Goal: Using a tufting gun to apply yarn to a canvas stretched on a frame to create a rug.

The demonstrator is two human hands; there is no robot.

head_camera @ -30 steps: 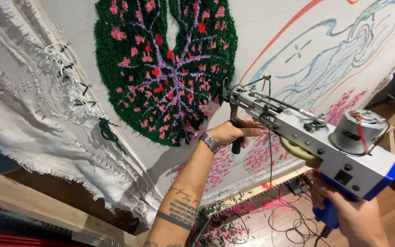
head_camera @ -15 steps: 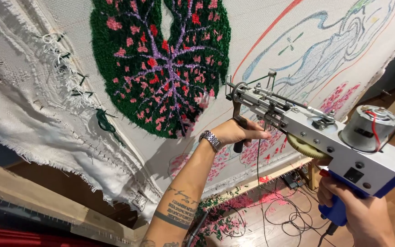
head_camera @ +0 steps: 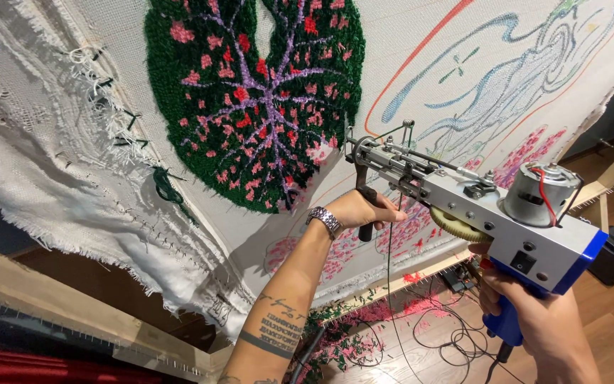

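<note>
I hold a silver and blue tufting gun (head_camera: 492,213) with both hands. My right hand (head_camera: 541,327) grips its blue rear handle at the lower right. My left hand (head_camera: 360,210), with a metal watch on the wrist, wraps the black front handle under the gun's nose. The needle tip (head_camera: 353,149) sits against the stretched white cloth (head_camera: 421,64), just right of a tufted green leaf shape with pink and purple veins (head_camera: 257,99). A thin yarn strand (head_camera: 389,284) hangs down from the gun.
Blue, red and pink outlines (head_camera: 506,85) are drawn on the cloth to the right. The cloth is pinned to a wooden frame (head_camera: 51,313) with frayed edges (head_camera: 58,185). Yarn scraps and cables (head_camera: 421,334) lie on the wooden floor below.
The view has drifted slightly, so the leaf and gun sit a little further right and lower in the picture. Both hands keep their grip on the gun at the cloth.
</note>
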